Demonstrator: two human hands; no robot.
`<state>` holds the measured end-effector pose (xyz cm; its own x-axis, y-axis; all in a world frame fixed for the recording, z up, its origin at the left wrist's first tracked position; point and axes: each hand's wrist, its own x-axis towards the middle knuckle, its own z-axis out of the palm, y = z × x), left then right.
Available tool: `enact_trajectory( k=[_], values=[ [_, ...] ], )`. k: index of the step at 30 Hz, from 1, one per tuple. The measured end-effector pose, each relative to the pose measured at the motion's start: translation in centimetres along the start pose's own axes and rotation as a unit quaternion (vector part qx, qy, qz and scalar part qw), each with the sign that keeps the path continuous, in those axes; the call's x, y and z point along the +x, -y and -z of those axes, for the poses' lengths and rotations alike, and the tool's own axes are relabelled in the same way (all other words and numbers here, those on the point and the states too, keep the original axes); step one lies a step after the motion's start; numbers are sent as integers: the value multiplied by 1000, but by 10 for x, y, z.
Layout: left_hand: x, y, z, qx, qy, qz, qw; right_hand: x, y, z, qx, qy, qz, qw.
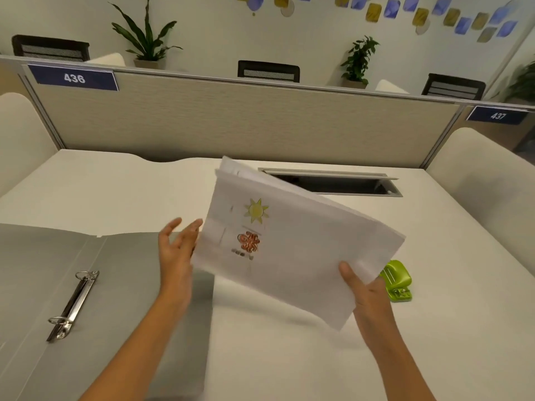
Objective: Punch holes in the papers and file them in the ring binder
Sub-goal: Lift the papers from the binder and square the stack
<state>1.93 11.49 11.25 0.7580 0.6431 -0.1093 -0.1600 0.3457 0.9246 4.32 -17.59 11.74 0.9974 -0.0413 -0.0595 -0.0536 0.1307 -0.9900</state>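
Papers (pixel 301 256): stack held in air, right hand (pixel 365 287) pinching near corner, thumb on top. Left hand (pixel 177 250) spread, holding nothing, just beside stack's far edge. Hole punch (pixel 397 280) directly behind grip; ring binder (pixel 95 299) lies open (rings apparently closed) across from it. Step: squaring stack, unpunched by look. Next: feed edge into punch.

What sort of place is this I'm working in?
Probably an open-plan office: a divider panel with a number plate reading 436, a mesh-backed office chair behind it, and a ring binder open on the desk.
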Motion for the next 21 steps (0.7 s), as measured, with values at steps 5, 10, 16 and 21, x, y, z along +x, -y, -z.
enact_trajectory(
  k=[5,10,16,21],
  values=[
    [12,-15,3,217,126,-74,965,6,3,4,-54,33,28,998],
    [-6,-10,-13,192,88,-130,969,9,-3,-5,-84,-2,78,993],
    [-37,8,-36,123,57,-143,980,0,-10,-10,-97,-127,135,978],
    [-46,42,-37,163,65,-104,979,-10,-38,-5,-120,-143,77,979]
  ],
)
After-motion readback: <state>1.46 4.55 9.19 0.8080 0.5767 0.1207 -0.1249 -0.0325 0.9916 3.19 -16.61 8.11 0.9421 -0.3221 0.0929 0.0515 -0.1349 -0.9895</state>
